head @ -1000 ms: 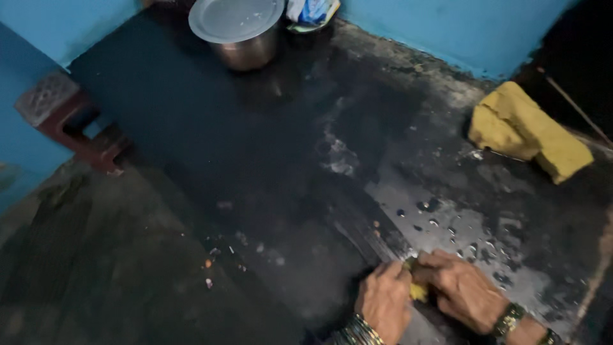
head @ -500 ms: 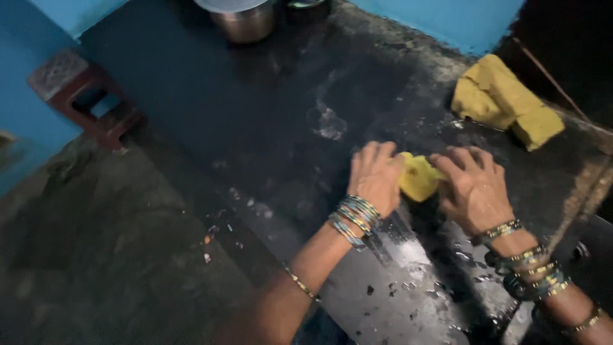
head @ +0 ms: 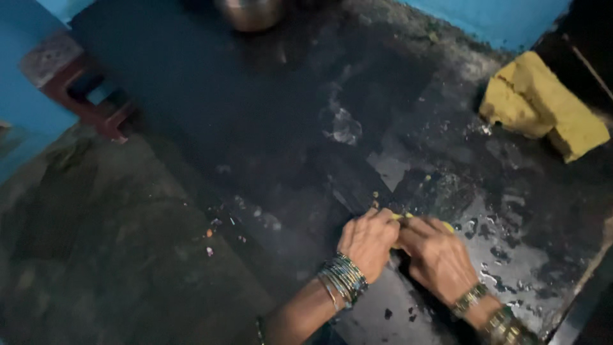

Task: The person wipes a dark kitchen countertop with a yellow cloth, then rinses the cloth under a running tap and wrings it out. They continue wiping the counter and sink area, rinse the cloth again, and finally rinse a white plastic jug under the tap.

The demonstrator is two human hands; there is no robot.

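Head view: your hands, left [head: 368, 239] and right [head: 436, 255], have slid lower right, both gripping the yellow sponge [head: 405, 217] on the wet worktop [head: 287, 128].

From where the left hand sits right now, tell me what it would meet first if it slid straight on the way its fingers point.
The left hand points up and right, pressed against the small yellow piece that both hands cover. It would push that piece first. Beyond it lies only wet dark slab; the yellow cloth sits farther right, probably off that line.
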